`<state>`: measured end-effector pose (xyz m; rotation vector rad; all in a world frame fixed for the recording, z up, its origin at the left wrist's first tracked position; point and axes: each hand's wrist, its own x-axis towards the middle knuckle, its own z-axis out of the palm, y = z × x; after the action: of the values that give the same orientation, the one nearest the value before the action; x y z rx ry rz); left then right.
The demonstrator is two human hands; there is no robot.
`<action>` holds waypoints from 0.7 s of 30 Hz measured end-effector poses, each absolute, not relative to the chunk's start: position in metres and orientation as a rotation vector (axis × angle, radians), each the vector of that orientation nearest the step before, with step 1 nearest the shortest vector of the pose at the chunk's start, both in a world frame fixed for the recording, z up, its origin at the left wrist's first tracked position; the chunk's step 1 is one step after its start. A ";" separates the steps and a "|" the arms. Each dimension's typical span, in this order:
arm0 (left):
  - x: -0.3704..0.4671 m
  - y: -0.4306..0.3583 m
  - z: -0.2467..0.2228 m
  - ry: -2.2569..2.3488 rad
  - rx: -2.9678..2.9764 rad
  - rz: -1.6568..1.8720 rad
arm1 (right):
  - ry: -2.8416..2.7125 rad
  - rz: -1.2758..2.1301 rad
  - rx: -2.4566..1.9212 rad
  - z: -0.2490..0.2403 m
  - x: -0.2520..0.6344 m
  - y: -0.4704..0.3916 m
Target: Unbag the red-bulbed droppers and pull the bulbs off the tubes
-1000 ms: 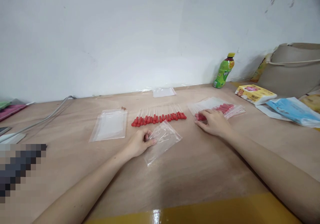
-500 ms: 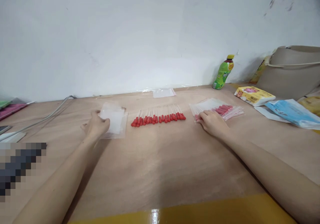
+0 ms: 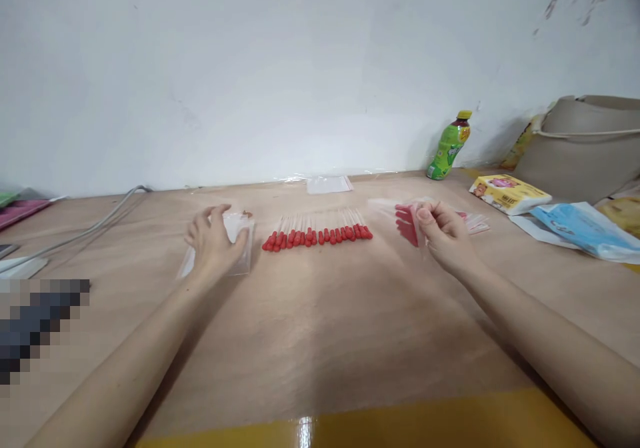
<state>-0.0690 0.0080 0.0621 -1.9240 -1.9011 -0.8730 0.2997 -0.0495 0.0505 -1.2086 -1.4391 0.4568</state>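
Bag (image 3: 407, 227) with red pieces: right of centre, at the right hand (image 3: 447, 233). Right hand grasps its near-right edge, thumb against fingers. Bag's blurred; can't tell if it's fully off the counter (image 3: 300, 331). More bags (image 3: 477, 225) just behind that hand, partly hidden, some red showing.

Left hand (image 3: 214, 240): nothing gripped, fingers and thumb spread over the flat stack (image 3: 243, 258) of clear bags. Can't tell if it's touching.

Swabs (image 3: 321, 237), red ends toward the person, pale stems toward the wall, lie in a row between the hands. Neither hand touches them.

Step in hand, my read: handling the filled bag, right hand only. Next move calls for keeping that edge pinch firm; contents look loose and could shift. Left would need to close its fingers to take anything.

Further out: white sheet (image 3: 330, 185) by the wall, bottle (image 3: 450, 147), tissues (image 3: 510, 193), blue pack (image 3: 587, 230), bucket (image 3: 575, 158); cable (image 3: 107, 213) far left.
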 end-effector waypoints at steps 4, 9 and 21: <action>-0.034 -0.020 0.062 -1.530 -2.503 -1.155 | -1.242 1.098 -1.095 0.044 0.265 -0.070; 0.001 -0.054 0.044 -1.557 -3.119 -1.364 | -0.903 1.665 -0.893 0.020 0.225 -0.082; -0.019 -0.035 0.047 -2.471 -3.555 -1.022 | -1.025 1.829 -0.983 0.020 0.221 -0.082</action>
<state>-0.0188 -0.0355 0.0474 -3.5550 -2.4706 -1.0225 0.2206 -0.0822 0.0201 -0.9831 -1.0248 1.8288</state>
